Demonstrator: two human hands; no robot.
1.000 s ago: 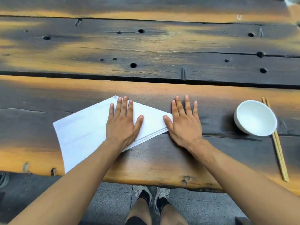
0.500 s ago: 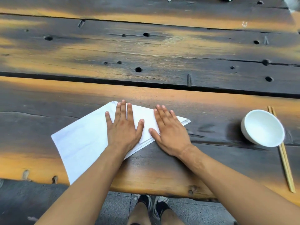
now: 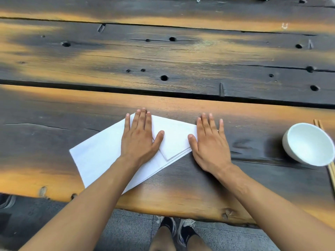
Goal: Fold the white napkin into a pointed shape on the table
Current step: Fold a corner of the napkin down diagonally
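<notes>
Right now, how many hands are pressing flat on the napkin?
2. The left hand lies flat on the white napkin near its middle; the right hand covers its right tip, partly resting on the table.

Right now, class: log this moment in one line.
left hand flat on napkin | right hand flat at its right end | bowl untouched

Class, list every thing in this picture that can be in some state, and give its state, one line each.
Napkin: folded, flat on the table, layered edges showing.
Left hand: open, flat, pressing the napkin.
Right hand: open, flat, on the napkin's right end.
Bowl: upright, tipped slightly, empty.
Chopsticks: lying side by side behind the bowl.
</notes>
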